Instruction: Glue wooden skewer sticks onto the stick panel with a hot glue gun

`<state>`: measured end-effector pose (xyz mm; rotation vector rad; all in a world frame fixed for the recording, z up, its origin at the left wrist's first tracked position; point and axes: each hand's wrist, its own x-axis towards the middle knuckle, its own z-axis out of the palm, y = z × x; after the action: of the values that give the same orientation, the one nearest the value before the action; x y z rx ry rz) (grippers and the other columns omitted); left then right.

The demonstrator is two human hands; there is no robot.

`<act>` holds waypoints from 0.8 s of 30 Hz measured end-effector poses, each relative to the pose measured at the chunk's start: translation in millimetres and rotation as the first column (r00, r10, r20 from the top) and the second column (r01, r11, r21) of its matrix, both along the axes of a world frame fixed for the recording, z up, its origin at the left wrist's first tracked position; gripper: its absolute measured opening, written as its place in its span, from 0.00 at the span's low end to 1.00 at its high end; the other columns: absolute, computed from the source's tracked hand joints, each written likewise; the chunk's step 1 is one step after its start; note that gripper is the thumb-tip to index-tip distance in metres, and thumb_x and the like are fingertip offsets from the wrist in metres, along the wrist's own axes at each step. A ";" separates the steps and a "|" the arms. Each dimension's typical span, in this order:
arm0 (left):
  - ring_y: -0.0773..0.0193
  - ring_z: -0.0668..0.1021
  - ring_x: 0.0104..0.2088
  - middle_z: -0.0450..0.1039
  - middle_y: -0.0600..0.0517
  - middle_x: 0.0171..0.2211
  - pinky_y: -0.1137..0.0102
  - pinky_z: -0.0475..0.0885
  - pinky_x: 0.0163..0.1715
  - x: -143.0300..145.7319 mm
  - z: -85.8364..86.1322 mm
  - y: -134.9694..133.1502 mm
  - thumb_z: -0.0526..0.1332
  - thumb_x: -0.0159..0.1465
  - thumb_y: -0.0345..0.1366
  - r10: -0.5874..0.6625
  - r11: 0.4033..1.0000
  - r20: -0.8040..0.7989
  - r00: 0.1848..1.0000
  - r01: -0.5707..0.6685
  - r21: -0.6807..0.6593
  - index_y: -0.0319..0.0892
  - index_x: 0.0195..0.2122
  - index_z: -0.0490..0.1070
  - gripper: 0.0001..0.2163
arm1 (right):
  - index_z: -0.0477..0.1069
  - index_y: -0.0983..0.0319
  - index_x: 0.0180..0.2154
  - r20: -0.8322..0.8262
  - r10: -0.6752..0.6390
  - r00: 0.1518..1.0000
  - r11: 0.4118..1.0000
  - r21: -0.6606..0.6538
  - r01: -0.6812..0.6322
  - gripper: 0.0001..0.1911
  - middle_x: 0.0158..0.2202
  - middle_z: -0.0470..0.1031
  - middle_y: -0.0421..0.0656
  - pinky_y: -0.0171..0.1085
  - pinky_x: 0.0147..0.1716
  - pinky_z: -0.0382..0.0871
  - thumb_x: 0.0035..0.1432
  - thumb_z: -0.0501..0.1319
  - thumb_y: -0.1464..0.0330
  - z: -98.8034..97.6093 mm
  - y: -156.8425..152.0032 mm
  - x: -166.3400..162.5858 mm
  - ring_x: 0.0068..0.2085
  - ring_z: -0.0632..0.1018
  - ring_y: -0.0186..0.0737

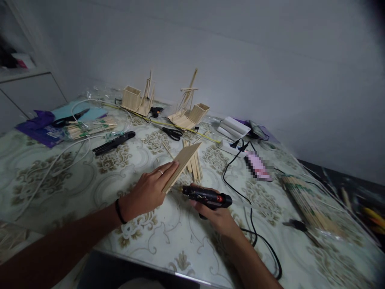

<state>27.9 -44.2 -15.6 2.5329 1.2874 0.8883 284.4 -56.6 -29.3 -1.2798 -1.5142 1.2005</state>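
Note:
My left hand (148,190) holds a flat panel of glued wooden sticks (182,161) by its long edge, fingers stretched along it, the panel tilted up off the table. My right hand (218,214) grips a black hot glue gun (207,196), whose nozzle points left at the panel's lower end, close beside my left fingertips. The gun's black cord (255,237) trails right and toward me. Loose wooden sticks (194,162) lie just behind the panel.
Two stick-built models with small boxes (136,99) (191,110) stand at the back. Scissors (173,133), black pliers (113,143), a white power strip (233,128), stick bundles (306,200) (90,128) and white cable (54,162) lie on the patterned table (90,180).

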 end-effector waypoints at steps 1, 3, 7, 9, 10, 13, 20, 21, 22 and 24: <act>0.53 0.71 0.71 0.67 0.39 0.73 0.55 0.73 0.68 -0.2 -0.2 0.2 0.55 0.62 0.18 0.000 1.000 0.000 1.000 0.000 0.003 0.39 0.76 0.54 0.39 | 0.83 0.59 0.48 0.002 -0.003 1.000 1.000 0.003 0.003 0.33 0.53 0.86 0.55 0.60 0.56 0.78 0.47 0.79 0.46 -0.9 0.4 0.7 0.52 0.85 0.62; 0.52 0.71 0.71 0.67 0.38 0.73 0.55 0.73 0.68 -0.3 -0.4 0.4 0.54 0.63 0.19 -0.001 1.000 0.006 1.000 0.001 0.009 0.39 0.76 0.55 0.38 | 0.84 0.59 0.47 0.011 -0.008 1.000 1.000 0.012 0.008 0.32 0.53 0.86 0.55 0.60 0.57 0.77 0.47 0.79 0.46 -3.3 1.6 2.0 0.52 0.85 0.62; 0.52 0.72 0.71 0.67 0.39 0.72 0.54 0.73 0.69 0.4 -0.8 0.3 0.54 0.65 0.19 -0.008 1.000 0.024 1.000 0.008 0.015 0.40 0.76 0.55 0.37 | 0.84 0.59 0.46 0.044 -0.003 0.999 1.000 0.014 0.003 0.31 0.52 0.86 0.53 0.60 0.58 0.77 0.49 0.77 0.45 -6.5 4.0 3.3 0.51 0.85 0.62; 0.53 0.72 0.71 0.68 0.39 0.72 0.55 0.73 0.69 1.0 -1.1 0.2 0.54 0.65 0.19 0.005 1.000 0.032 0.999 -0.005 0.014 0.41 0.76 0.55 0.37 | 0.85 0.59 0.46 0.040 0.008 0.999 1.000 -0.001 -0.008 0.30 0.51 0.86 0.52 0.60 0.58 0.77 0.50 0.76 0.45 -5.7 4.6 3.1 0.51 0.85 0.62; 0.53 0.73 0.70 0.68 0.39 0.72 0.55 0.73 0.69 1.2 -1.2 0.2 0.54 0.65 0.19 0.010 1.000 0.036 0.999 -0.011 0.014 0.41 0.76 0.55 0.36 | 0.85 0.59 0.46 0.033 0.013 0.999 1.000 -0.008 -0.012 0.29 0.52 0.86 0.52 0.60 0.58 0.76 0.50 0.76 0.45 -4.7 4.6 2.8 0.51 0.85 0.62; 0.53 0.72 0.70 0.68 0.40 0.72 0.55 0.74 0.68 1.3 -1.4 0.4 0.54 0.65 0.19 0.004 1.000 0.051 0.999 -0.006 0.028 0.41 0.76 0.56 0.37 | 0.84 0.59 0.46 0.019 0.005 1.000 1.000 -0.031 -0.004 0.30 0.52 0.85 0.52 0.60 0.60 0.75 0.48 0.77 0.45 -0.2 3.8 1.0 0.52 0.84 0.62; 0.54 0.72 0.71 0.68 0.39 0.72 0.56 0.73 0.69 0.6 -0.6 -0.3 0.54 0.66 0.20 0.000 1.000 0.040 0.999 -0.001 0.025 0.39 0.75 0.56 0.35 | 0.84 0.58 0.46 0.023 -0.005 1.000 0.999 -0.035 0.006 0.30 0.50 0.85 0.51 0.59 0.59 0.74 0.49 0.76 0.44 7.1 1.8 -3.5 0.53 0.83 0.60; 0.54 0.72 0.71 0.67 0.39 0.72 0.56 0.72 0.69 0.6 -0.5 -0.5 0.54 0.65 0.20 0.005 1.000 0.037 0.999 -0.005 0.023 0.39 0.76 0.56 0.36 | 0.84 0.57 0.46 0.030 -0.006 1.000 1.000 -0.027 0.007 0.29 0.47 0.86 0.50 0.58 0.56 0.76 0.49 0.76 0.44 7.7 1.8 -3.6 0.52 0.83 0.60; 0.54 0.72 0.71 0.67 0.40 0.72 0.56 0.72 0.69 0.7 -0.5 -0.6 0.54 0.65 0.20 0.007 1.000 0.033 0.999 -0.007 0.022 0.40 0.76 0.56 0.36 | 0.85 0.57 0.45 0.039 -0.006 0.999 1.000 -0.016 0.007 0.28 0.44 0.86 0.49 0.56 0.53 0.78 0.50 0.76 0.45 8.4 1.9 -3.6 0.50 0.83 0.60; 0.54 0.72 0.71 0.67 0.40 0.73 0.56 0.73 0.68 0.7 -0.4 -0.7 0.54 0.64 0.20 0.006 1.000 0.022 1.000 -0.006 0.023 0.41 0.77 0.54 0.38 | 0.85 0.57 0.42 0.057 0.010 0.998 1.000 -0.002 -0.010 0.24 0.40 0.85 0.48 0.53 0.48 0.80 0.52 0.75 0.46 10.3 1.7 -4.0 0.48 0.83 0.59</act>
<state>28.6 -44.8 -16.0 2.5309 1.2861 0.9354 280.4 -54.9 -19.0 -1.3186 -1.5623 1.1813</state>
